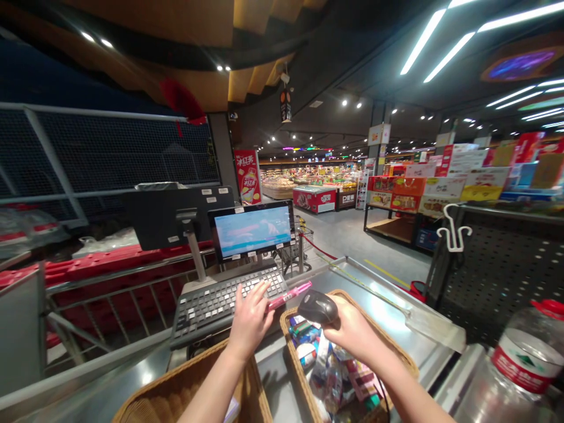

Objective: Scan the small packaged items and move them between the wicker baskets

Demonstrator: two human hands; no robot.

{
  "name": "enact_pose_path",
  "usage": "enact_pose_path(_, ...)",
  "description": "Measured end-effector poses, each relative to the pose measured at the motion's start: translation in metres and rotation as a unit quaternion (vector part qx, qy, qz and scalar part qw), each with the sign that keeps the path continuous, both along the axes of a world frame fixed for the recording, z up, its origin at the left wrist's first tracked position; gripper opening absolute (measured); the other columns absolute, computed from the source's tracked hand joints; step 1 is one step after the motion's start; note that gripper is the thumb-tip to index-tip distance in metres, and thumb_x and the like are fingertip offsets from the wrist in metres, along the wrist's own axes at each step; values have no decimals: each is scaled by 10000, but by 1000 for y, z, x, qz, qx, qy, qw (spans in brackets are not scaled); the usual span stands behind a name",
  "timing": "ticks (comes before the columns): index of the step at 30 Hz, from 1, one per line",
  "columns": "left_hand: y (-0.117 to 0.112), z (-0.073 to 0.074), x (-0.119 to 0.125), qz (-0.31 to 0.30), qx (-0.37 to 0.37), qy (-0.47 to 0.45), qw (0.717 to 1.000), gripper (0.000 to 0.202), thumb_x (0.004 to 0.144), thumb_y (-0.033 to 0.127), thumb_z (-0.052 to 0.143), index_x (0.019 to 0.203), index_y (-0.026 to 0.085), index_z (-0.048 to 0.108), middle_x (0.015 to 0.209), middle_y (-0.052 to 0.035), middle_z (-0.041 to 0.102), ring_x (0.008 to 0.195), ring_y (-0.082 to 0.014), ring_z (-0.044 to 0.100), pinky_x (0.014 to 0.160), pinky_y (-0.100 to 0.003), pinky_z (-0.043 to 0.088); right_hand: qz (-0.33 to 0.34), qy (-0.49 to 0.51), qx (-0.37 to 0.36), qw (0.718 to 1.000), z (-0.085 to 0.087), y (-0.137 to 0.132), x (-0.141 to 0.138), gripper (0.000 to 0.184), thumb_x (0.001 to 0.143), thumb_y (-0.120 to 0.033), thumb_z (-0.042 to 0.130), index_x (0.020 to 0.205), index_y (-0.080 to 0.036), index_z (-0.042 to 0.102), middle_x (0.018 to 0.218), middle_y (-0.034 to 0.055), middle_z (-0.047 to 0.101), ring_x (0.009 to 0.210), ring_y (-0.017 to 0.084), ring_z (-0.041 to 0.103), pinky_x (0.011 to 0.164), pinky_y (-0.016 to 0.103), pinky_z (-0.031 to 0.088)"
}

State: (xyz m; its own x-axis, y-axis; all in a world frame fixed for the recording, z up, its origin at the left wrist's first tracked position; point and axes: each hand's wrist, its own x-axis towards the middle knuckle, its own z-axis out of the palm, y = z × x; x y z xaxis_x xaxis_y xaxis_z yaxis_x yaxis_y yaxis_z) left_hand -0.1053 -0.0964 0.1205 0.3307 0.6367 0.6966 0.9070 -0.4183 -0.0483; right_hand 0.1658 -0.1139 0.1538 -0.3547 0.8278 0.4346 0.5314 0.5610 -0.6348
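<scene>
My left hand (251,320) rests over the right part of the black keyboard (211,308), fingertips on the keys. Between its thumb and fingers it grips a slim pink stick-shaped item (291,295), whose exact kind I cannot make out; its far end points toward the scanner. In my right hand (352,332) is a black handheld barcode scanner (318,306), head facing left, its cable hanging down by the wrist. Below the scanner, a wicker basket (408,365) holds several small packaged goods (328,367). Under my left forearm stands another wicker basket (145,399), with a pale item partly hidden inside.
A lit screen (253,230) stands behind the keyboard, beside a second monitor (170,217) seen from behind. A metal counter (374,294) runs to the right. A large clear bottle with a red cap (526,352) stands at right, near a black perforated panel (511,264).
</scene>
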Motion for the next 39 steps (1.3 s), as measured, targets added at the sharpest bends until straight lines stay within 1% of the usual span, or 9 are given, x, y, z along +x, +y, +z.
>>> enact_pose_path(4,-7,-2,-9,13,-5,-3,1000,79,879,204,544,861,225,619,1378,-94,595,1303,-296,520,1154,-677,166,-4,-8,-5,1000,1,-2,-8,400,644,-88,567,1018,-187,669,1101,82,693,1057,266,616,954,374,468)
enact_pose_path(8,-17,-5,-23,32,-1,2,999,80,872,189,543,862,219,616,1376,-105,596,1293,-296,527,1153,-677,164,7,-23,1,1000,4,-5,-21,411,622,-75,560,994,-192,689,1150,83,692,1085,274,612,973,378,459)
enact_pose_path(12,-29,-10,-41,51,-7,-5,999,77,863,189,550,867,220,620,1380,-106,592,1288,-294,533,1162,-670,150,21,-28,5,999,7,-8,-39,439,647,-85,562,1053,-195,687,1137,76,698,1046,266,627,934,363,473)
enact_pose_path(17,-51,-15,-69,76,-18,1,997,58,842,186,565,850,219,612,1392,-111,581,1294,-309,526,1156,-684,148,59,-28,7,998,7,-13,-65,414,652,-71,563,1024,-203,691,1068,59,711,1028,250,630,927,339,472)
enact_pose_path(23,-82,-24,-105,113,-31,-8,993,99,836,170,546,867,227,621,1383,-103,590,1300,-306,521,1155,-682,166,90,-43,-2,995,3,-22,-98,374,635,-62,547,951,-208,683,1074,59,706,1029,244,627,926,332,474)
enact_pose_path(27,-102,-35,-129,132,-40,-5,990,111,820,151,547,835,229,625,1385,-96,589,1309,-305,511,1155,-677,179,106,-57,-16,993,-4,-27,-119,337,638,-73,549,914,-211,684,1023,52,717,1016,252,632,910,330,473)
enact_pose_path(30,-117,-45,-144,146,-61,-4,987,112,806,142,562,839,227,627,1386,-101,588,1319,-310,500,1145,-680,204,115,-62,-23,991,-11,-30,-135,378,645,-87,552,979,-200,689,1038,65,718,1025,264,633,915,343,469)
enact_pose_path(34,-136,-60,-159,166,-96,-5,981,137,805,134,561,885,224,626,1400,-100,575,1327,-303,491,1126,-678,256,141,-71,-36,987,-22,-37,-156,445,643,-85,554,1054,-194,687,1073,70,719,1006,255,642,903,330,470)
enact_pose_path(39,-152,-84,-172,171,-130,-12,977,115,756,114,590,793,221,611,1364,-98,606,1307,-309,511,1116,-650,313,153,-82,-60,983,-42,-47,-180,428,639,-107,578,1047,-175,688,1113,97,714,1072,274,632,946,342,460)
